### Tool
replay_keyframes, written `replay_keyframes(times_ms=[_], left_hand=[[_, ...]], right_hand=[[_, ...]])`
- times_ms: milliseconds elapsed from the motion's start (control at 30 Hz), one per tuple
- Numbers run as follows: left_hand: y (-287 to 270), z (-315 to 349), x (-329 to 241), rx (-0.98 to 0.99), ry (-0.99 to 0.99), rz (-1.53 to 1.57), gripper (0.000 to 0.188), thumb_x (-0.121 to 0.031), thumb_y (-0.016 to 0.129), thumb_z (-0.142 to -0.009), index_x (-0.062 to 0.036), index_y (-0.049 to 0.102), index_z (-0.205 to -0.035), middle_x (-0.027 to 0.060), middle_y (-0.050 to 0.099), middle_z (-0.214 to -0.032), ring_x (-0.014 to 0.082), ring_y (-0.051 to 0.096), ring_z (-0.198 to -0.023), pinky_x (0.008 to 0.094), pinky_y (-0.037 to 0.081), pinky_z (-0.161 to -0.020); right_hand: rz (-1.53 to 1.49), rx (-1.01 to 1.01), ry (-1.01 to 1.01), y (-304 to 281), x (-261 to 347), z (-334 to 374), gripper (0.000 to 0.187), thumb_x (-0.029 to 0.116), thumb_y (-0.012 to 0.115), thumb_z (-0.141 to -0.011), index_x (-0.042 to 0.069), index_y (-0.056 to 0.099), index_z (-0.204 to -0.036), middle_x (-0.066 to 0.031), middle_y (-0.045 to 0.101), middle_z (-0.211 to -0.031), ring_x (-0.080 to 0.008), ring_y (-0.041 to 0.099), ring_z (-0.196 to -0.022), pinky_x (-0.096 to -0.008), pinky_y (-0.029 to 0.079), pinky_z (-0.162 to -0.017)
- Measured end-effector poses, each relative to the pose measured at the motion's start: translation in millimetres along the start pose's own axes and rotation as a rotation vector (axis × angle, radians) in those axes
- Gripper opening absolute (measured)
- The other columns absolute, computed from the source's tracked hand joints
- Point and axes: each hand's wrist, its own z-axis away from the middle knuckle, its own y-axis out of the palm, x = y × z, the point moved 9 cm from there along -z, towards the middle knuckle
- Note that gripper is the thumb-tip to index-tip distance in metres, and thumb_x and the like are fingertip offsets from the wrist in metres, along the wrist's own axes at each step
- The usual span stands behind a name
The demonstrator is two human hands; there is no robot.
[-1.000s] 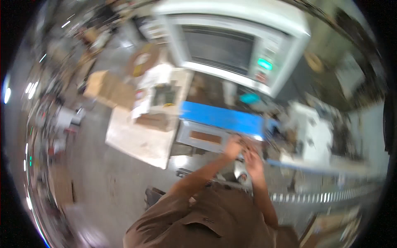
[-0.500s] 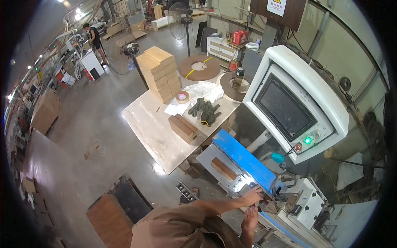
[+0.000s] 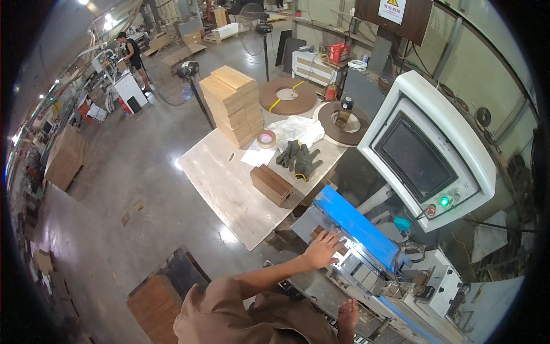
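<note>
My left hand (image 3: 324,250) lies over the metal bed (image 3: 307,221) of a machine with a blue cover, its fingers spread. Beneath it a brown wooden strip (image 3: 317,231) is partly covered, only its far end showing; whether the fingers grip it I cannot make out. Lower down, beside the near edge of the machine, my right hand (image 3: 348,312) hangs with its fingers pointing up and slightly bent, and nothing shows in it. The long blue cover (image 3: 358,221) runs just right of my left hand.
A table (image 3: 229,200) bears brown wooden blocks (image 3: 271,184), dark gloves (image 3: 299,160), a tape roll (image 3: 266,139), a tall stack of boards (image 3: 232,106) and edging coils (image 3: 288,96). A control panel (image 3: 427,155) stands at right. Someone works far left (image 3: 133,57).
My left hand has moved away from the machine's working section, up and left onto the brown strip. My right hand has come away from the machine toward me. The view has shifted slightly.
</note>
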Motion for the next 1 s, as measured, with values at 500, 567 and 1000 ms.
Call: replay_keyframes(times_ms=[500,567,1000], left_hand=[[33.9,4.7,46.4,0.009,0.035,-0.140,0.047,-0.018,0.066,-0.086,-0.0097,0.062,-0.132,0.0099,0.059,-0.134,0.0280,0.051,-0.128,0.0458,0.034,-0.112],[36.9,1.9,50.6,0.010,0.016,-0.164,0.044,-0.016,0.062,-0.088,-0.0095,0.062,-0.132,0.0099,0.060,-0.129,0.0280,0.051,-0.126,0.0452,0.036,-0.111],[-9.1,6.8,12.5,-0.104,-0.036,-0.165,0.046,-0.023,0.075,-0.083,-0.0185,0.066,-0.128,0.0059,0.061,-0.122,0.0302,0.054,-0.121,0.0523,0.036,-0.110]], right_hand=[[-0.202,-0.108,-0.025,22.3,-11.7,18.5,0.031,0.037,0.069,-0.097,0.020,0.063,-0.123,0.0016,0.066,-0.111,-0.0230,0.063,-0.096,-0.0407,0.053,-0.089],[-0.208,-0.052,-0.018,17.4,-15.4,19.8,0.030,0.037,0.068,-0.098,0.020,0.063,-0.123,0.0012,0.066,-0.113,-0.0235,0.063,-0.098,-0.0415,0.053,-0.090],[-0.244,-0.021,0.052,13.6,5.6,-7.1,0.046,0.038,0.062,-0.102,0.012,0.056,-0.139,-0.0037,0.058,-0.133,-0.0244,0.056,-0.122,-0.0407,0.045,-0.107]])
